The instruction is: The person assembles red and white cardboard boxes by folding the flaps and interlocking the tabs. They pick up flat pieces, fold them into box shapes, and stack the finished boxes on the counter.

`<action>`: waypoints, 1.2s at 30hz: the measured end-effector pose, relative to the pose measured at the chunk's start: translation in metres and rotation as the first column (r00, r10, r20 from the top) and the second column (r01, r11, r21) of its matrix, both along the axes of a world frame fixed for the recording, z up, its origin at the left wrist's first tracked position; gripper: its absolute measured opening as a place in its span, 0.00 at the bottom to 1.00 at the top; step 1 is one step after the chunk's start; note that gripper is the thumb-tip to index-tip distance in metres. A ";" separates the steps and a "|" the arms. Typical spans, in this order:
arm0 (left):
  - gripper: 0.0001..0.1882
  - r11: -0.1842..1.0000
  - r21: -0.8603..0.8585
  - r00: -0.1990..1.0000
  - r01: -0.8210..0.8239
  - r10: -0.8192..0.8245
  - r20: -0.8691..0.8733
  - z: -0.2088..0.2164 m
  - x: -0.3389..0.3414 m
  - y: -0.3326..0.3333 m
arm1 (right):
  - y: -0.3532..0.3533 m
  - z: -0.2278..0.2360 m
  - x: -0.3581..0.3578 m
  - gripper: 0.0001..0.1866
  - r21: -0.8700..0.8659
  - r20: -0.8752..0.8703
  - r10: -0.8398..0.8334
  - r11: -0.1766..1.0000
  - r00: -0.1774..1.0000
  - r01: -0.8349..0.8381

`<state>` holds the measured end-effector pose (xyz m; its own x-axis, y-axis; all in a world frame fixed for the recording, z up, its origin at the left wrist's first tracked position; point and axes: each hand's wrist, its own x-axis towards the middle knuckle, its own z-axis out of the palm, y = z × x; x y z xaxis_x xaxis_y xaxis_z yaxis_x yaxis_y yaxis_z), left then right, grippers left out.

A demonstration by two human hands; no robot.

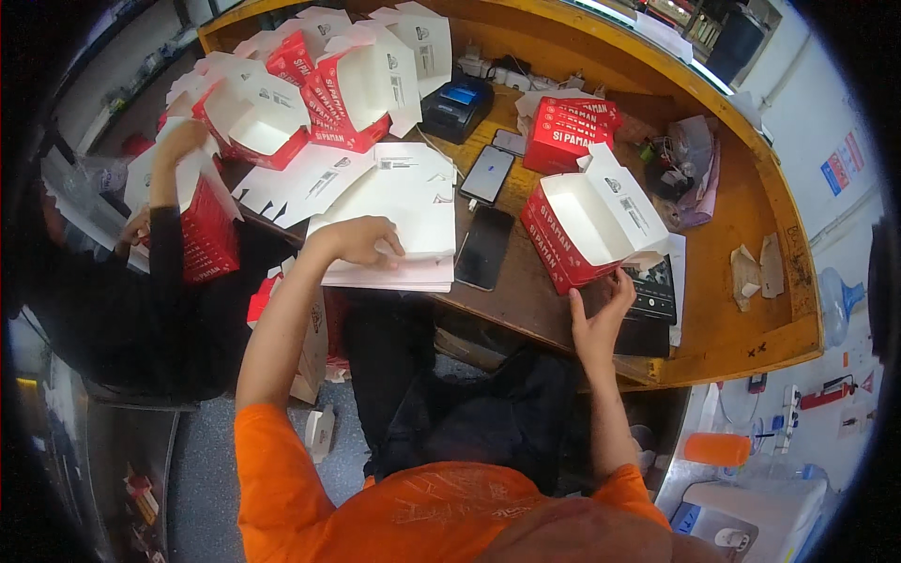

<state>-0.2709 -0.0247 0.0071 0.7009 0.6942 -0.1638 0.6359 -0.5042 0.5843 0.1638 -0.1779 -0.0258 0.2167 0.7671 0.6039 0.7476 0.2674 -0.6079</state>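
Observation:
My left hand (367, 241) rests on a stack of flat white box blanks (418, 202) at the table's front edge. Its curled fingers close on the top blank near the front side. To the right stands a folded red-and-white carton (554, 239), its lid raised and its white inside showing. My right hand (601, 319) touches this carton's near lower corner with thumb and fingers spread apart. Behind it sits a group of nested red cartons (568, 131). More blanks (305, 188) lie loosely to the left of the stack.
Several opened cartons (258, 117) crowd the far left. A person in dark clothes (122, 310) handles red cartons there. Phones (484, 247), a black card terminal (457, 108) and a tablet (652, 291) lie on the table. A raised yellow wooden rim (788, 235) bounds it at right.

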 end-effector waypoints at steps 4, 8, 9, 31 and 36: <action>0.11 0.890 0.351 0.956 -0.291 0.287 0.064 0.042 0.013 0.001 | -0.033 -0.025 -0.007 0.34 0.015 -0.166 0.031 0.999 0.986 -0.029; 0.07 0.816 0.280 0.859 -0.506 0.448 0.247 0.086 0.015 -0.016 | -0.075 -0.030 -0.034 0.26 -0.090 -0.217 0.234 0.962 0.948 -0.259; 0.07 0.851 0.260 0.887 -0.455 0.409 0.214 0.086 0.016 -0.016 | -0.082 -0.035 -0.037 0.24 -0.127 -0.224 0.268 0.945 0.937 -0.300; 0.07 0.570 0.549 0.789 -0.611 0.386 0.478 0.020 -0.003 0.003 | -0.068 -0.020 -0.124 0.16 -0.226 -0.271 0.538 0.771 0.798 -0.596; 0.05 0.108 0.589 0.591 -0.801 0.303 0.748 0.095 0.024 -0.068 | -0.081 -0.035 -0.125 0.19 -0.280 -0.414 0.578 0.655 0.704 -0.702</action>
<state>-0.2469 -0.0926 0.1021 -0.1577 0.4425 0.8828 0.8366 -0.4152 0.3575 0.0385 -0.2592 -0.0609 -0.3200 0.9218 0.2189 0.2719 0.3107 -0.9108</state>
